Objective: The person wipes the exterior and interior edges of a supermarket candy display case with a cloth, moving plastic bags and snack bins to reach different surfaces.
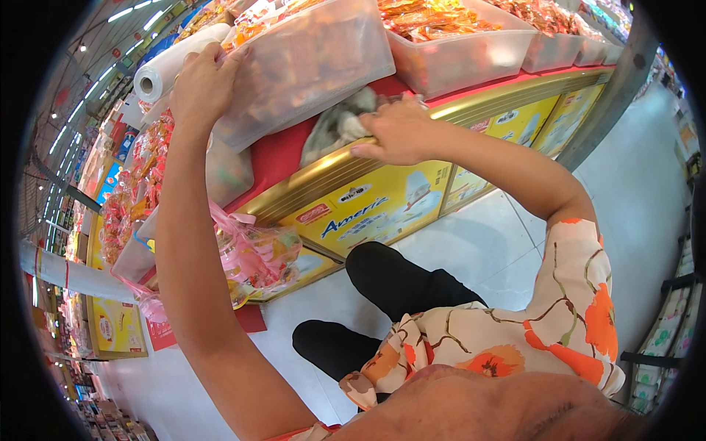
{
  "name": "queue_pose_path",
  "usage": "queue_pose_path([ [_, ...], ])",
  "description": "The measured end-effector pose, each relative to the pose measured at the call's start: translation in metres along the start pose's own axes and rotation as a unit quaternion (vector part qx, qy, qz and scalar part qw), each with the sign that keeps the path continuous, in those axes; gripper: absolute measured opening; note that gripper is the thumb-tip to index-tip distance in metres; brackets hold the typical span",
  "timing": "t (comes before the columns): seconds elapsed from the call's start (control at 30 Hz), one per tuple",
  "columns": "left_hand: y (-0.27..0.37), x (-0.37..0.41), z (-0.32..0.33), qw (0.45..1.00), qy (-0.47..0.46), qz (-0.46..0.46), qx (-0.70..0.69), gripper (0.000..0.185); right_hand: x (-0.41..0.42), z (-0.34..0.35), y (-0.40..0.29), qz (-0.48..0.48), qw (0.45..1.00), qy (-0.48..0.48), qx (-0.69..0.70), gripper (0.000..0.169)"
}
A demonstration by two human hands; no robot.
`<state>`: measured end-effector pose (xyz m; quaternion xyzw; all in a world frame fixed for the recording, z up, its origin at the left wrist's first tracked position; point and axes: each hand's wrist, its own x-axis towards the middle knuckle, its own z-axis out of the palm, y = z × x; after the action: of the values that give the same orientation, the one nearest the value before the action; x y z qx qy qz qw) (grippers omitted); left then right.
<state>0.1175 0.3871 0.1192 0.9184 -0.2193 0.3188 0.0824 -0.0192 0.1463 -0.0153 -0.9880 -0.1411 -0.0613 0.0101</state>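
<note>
My left hand [205,82] grips the upper left rim of a translucent plastic bin [309,71] filled with wrapped snacks. That bin sits tilted, its near side raised off the red counter covering [281,149]. Beside it, my right hand [400,132] lies over a crumpled grey-and-white cloth [336,127] at the counter's gold front edge, with the thumb spread along the trim. Part of the cloth is hidden under the bin and my fingers.
More snack bins [458,58] run along the counter to the right. A plastic bag roll [160,77] stands left of the lifted bin. Pink-wrapped packages [256,248] hang at the counter's corner. A grey post [612,93] rises at the right.
</note>
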Motion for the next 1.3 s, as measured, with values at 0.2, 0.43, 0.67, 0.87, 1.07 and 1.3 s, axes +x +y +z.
queue_pose_path([
  [0.2, -0.001, 0.002, 0.004, 1.000, 0.013, 0.009, -0.001, 0.055, -0.037, -0.007, -0.009, 0.019, 0.988, 0.092, -0.119, 0.070],
  [0.43, -0.005, 0.004, 0.007, 1.000, 0.006, 0.013, 0.003, 0.056, -0.008, 0.003, 0.014, 0.058, 0.997, 0.004, -0.049, 0.074],
  [0.67, 0.000, 0.005, 0.009, 1.000, 0.009, -0.005, 0.001, 0.059, 0.031, 0.013, 0.045, 0.065, 0.994, -0.022, 0.089, 0.078],
  [0.87, -0.001, 0.001, 0.004, 1.000, 0.001, -0.014, 0.002, 0.058, 0.016, 0.003, 0.012, 0.035, 0.985, 0.081, -0.149, 0.062],
  [1.07, 0.005, 0.000, 0.001, 1.000, -0.008, -0.021, 0.009, 0.058, -0.013, 0.003, -0.014, -0.116, 0.965, 0.233, -0.015, 0.036],
  [1.3, 0.004, 0.004, 0.000, 1.000, -0.004, -0.009, -0.001, 0.059, 0.014, 0.007, 0.032, -0.068, 0.982, 0.173, 0.019, 0.048],
])
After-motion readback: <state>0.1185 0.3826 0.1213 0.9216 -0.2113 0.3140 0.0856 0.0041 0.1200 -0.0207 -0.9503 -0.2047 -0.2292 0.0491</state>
